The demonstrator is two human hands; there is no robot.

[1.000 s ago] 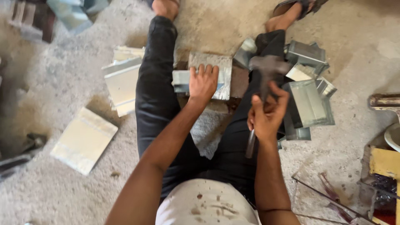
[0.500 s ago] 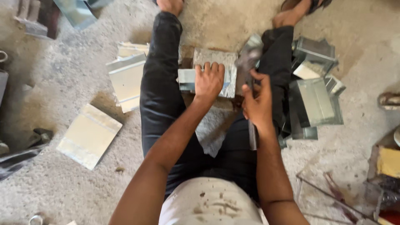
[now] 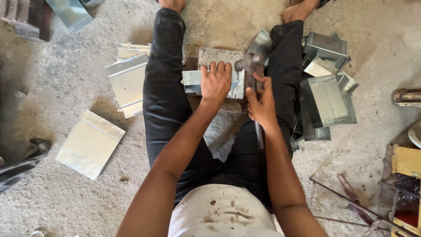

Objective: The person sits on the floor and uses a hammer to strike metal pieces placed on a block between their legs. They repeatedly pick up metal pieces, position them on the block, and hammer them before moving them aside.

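Note:
I sit on a concrete floor with my legs spread. Between them lies a bent piece of shiny sheet metal (image 3: 191, 81) on a grey block (image 3: 219, 56). My left hand (image 3: 215, 81) presses down on the sheet, fingers curled over its far edge. My right hand (image 3: 262, 104) grips the handle of a hammer (image 3: 249, 66), whose dark head sits low over the right end of the sheet, close to my left fingers.
A stack of folded metal pieces (image 3: 326, 92) lies by my right leg. More bent sheets (image 3: 128, 81) lie left of my left leg, with one flat sheet (image 3: 90, 144) nearer. A glass pane (image 3: 351, 197) and clutter sit at lower right.
The hammer has come down from a raised position toward the sheet's right end. My left hand has stayed pressed on the sheet. The view has shifted slightly.

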